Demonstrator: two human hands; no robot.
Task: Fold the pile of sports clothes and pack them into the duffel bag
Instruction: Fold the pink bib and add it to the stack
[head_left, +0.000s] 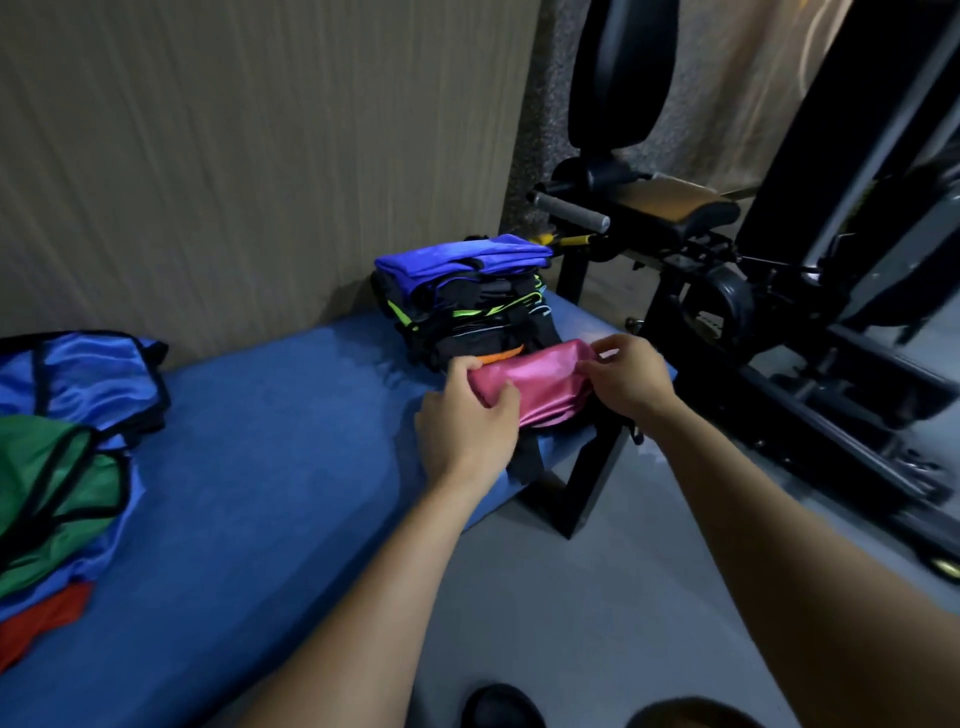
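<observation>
A folded pink garment lies at the right end of the blue padded bench, against the foot of a stack of folded clothes topped by a blue piece. My left hand grips the pink garment's left end, thumb on top. My right hand holds its right end with curled fingers. A black strap hangs below the pink garment over the bench edge. I cannot make out a duffel bag apart from this strap.
A loose pile of blue, green and red bibs with black trim lies at the bench's left end. Black gym machines stand to the right on the grey floor. A ribbed wall runs behind the bench.
</observation>
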